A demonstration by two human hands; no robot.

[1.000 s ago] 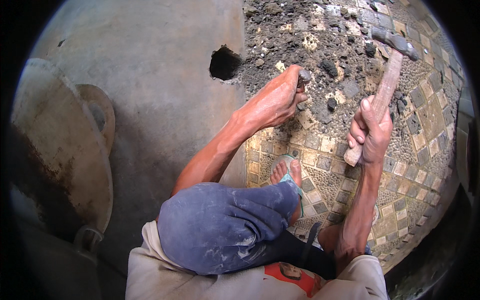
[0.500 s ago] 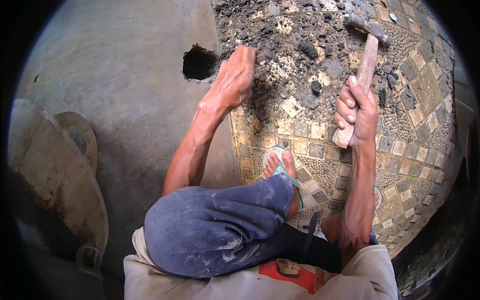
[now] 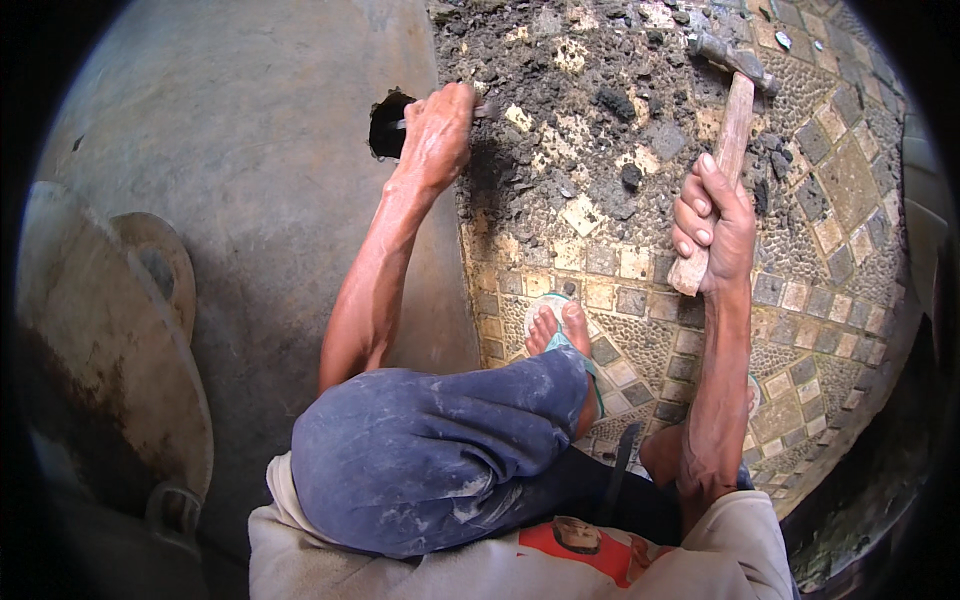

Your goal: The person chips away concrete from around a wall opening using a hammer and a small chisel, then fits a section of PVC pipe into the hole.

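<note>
My left hand [image 3: 436, 135] is wrapped round a metal chisel [image 3: 487, 111]. The chisel's struck end sticks out on the right, and its other end reaches into a dark, jagged hole [image 3: 384, 138] in the smooth grey concrete surface [image 3: 270, 200]. Most of the shaft is hidden by the fingers. My right hand [image 3: 715, 225] grips a hammer [image 3: 738, 115] by its worn wooden handle. The hammer's metal head lies away from me, over the rubble-strewn tiles, apart from the chisel.
Dark broken rubble [image 3: 560, 90] covers the far part of the patterned tile floor [image 3: 620, 345]. At the left stand a large, stained pan-like vessel [image 3: 120, 310] and a rounded piece [image 3: 180, 270] behind it. My sandalled foot [image 3: 560, 330] rests on the tiles.
My left hand has moved left with the chisel, bringing the chisel's tip into the hole. The right hand and hammer have hardly moved.
</note>
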